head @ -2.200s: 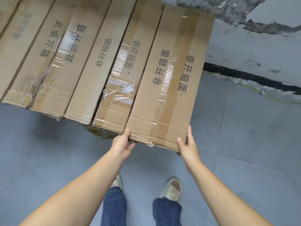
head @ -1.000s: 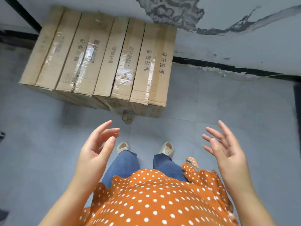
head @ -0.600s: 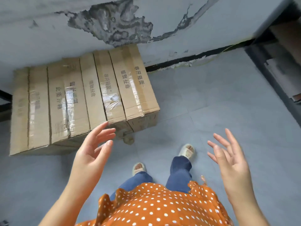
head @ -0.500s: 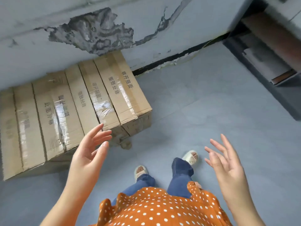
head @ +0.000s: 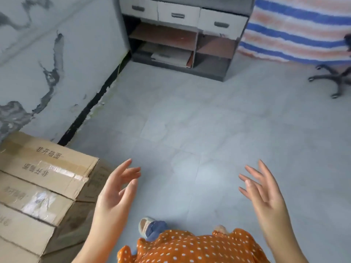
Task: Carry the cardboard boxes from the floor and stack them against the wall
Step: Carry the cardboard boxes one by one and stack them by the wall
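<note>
Down at the near left, a row of long brown cardboard boxes (head: 38, 179) lies side by side against the cracked pale wall (head: 57, 54). Four top faces can be counted before the row runs out of view at the left and bottom edges. Each box carries printed characters and strips of clear tape. Their long axes run from the wall out toward the open floor, with the short end faces pointing right toward the person. The farthest box sits beside the black skirting strip (head: 91, 105) at the foot of the wall.

Two bare hands show, both holding nothing. The left hand (head: 115, 192) is raised with fingers spread and loosely straight, palm turned inward, in front of the end faces of the boxes but not touching them. The right hand (head: 264, 194) hangs well apart to the right, fingers likewise splayed, palm facing the left one.

Between them, near the bottom, are an orange white-dotted blouse (head: 190, 247), a blue trouser leg and one pale shoe (head: 144, 223) on the grey tiled floor (head: 209, 130).

Far off stands one grey shelf unit (head: 184, 35) with three white drawers. To the right is a striped blue, white and orange sheet (head: 296, 29), with the black wheeled base of one chair (head: 334, 78) before it.
</note>
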Demonstrator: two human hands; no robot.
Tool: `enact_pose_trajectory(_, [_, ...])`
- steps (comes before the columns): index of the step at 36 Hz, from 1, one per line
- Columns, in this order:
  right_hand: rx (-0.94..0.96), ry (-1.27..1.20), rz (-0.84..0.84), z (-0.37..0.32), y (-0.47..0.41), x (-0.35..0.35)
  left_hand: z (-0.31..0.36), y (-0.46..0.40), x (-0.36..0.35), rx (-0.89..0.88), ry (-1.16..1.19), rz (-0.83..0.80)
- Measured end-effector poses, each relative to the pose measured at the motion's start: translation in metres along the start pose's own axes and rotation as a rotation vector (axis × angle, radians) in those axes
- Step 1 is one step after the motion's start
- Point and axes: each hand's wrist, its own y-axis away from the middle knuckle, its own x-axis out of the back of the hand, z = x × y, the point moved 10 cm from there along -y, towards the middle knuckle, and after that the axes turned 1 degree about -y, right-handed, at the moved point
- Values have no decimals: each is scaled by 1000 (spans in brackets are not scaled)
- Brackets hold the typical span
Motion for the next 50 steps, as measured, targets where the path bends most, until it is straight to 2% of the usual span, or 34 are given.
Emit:
enact_pose_trajectory(11, [-147, -31, 368, 58, 78, 246, 20, 70, -236, -21, -22, -350])
enact_pose_trajectory(18, [-238, -141, 589, 98, 114, 340, 30, 96, -347, -36, -130, -569])
enact_pose_trajectory(23, [-256, -159, 701, 114, 118, 383, 44, 97, -421, -62, -196, -687])
enact_pose_trajectory(30, [-225, -129, 827, 115, 63, 437, 65, 62, -524, -107, -208, -790])
enact_pose_trajectory(40, [-179, -155, 1003, 87, -67, 514, 131, -44, -677, -219, -207, -914])
enact_pose_trajectory(50, [-241, -212, 1098, 90, -147, 582, 155, -94, -806, -201, -209, -1021])
